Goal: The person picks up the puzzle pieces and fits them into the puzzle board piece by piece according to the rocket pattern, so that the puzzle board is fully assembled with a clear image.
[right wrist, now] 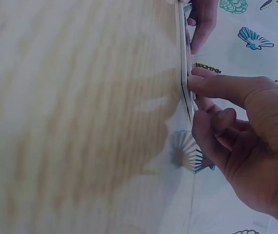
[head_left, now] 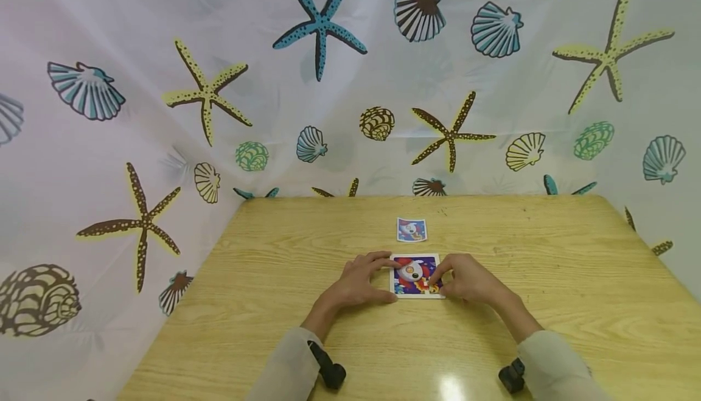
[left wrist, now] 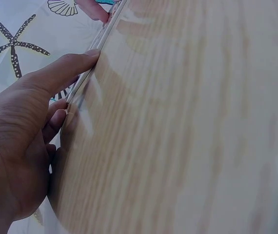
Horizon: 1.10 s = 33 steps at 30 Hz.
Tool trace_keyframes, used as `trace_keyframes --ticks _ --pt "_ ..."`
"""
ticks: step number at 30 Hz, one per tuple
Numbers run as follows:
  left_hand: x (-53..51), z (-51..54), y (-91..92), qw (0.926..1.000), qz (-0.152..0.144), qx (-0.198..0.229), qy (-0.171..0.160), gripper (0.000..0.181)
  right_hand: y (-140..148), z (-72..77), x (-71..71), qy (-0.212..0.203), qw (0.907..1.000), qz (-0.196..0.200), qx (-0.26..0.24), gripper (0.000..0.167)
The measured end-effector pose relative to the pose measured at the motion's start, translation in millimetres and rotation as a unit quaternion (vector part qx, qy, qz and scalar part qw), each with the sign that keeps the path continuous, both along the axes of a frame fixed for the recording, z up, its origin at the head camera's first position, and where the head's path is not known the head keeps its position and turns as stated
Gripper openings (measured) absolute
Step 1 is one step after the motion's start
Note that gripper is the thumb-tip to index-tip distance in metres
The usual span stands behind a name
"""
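Observation:
A small white-framed jigsaw puzzle (head_left: pixel 408 288) lies flat on the table, showing a white and red rocket on purple. White patches show in its lower right part. My left hand (head_left: pixel 358 279) holds it at the left: the index fingertip rests on the picture and the thumb touches the near left corner. From the right, my right hand (head_left: pixel 468 278) holds it with bent fingers, index fingertip on the picture near the white patches, thumb at the frame's edge. Whether a loose piece sits under those fingertips is hidden. Both wrist views show the puzzle edge-on.
Beyond the puzzle lies a small picture card (head_left: pixel 412 230) with a similar rocket. The wood-grain table (head_left: pixel 296 230) reaches to a white curtain (head_left: pixel 378 163) printed with starfish and shells, at the back and sides. Dark wrist devices (head_left: pixel 331 373) sit at both sleeves.

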<state>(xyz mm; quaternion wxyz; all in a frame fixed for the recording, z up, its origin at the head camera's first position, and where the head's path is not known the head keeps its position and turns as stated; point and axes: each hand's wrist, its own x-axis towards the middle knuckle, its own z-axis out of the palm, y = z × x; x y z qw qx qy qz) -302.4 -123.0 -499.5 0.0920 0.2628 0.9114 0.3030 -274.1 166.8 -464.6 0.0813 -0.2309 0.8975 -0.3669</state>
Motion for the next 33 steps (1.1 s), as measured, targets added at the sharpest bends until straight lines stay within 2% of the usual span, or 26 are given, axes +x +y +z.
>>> trace_keyframes --ticks 5,13,19,26,33 --pt "1.7 -2.0 0.9 1.0000 0.003 -0.003 -0.003 0.064 -2 -1.3 2.3 0.008 0.9997 -0.015 0.019 0.021" --pt "1.8 -1.9 2.2 0.9999 0.006 0.004 -0.010 0.065 2 -1.9 4.5 -0.010 0.9998 -0.017 -0.006 0.021" --pt "0.1 -1.0 1.9 0.9999 0.011 0.004 -0.009 0.064 -2 -2.1 2.5 -0.007 0.9999 -0.009 -0.009 0.019" --pt "1.6 1.8 1.4 0.9999 0.006 0.004 -0.007 0.065 -12 -1.1 2.5 -0.046 0.9966 -0.067 0.006 0.021" --pt "2.8 2.3 -0.7 0.9998 0.010 0.013 -0.008 0.065 -16 0.9 3.4 -0.044 0.9966 -0.070 0.006 0.020"
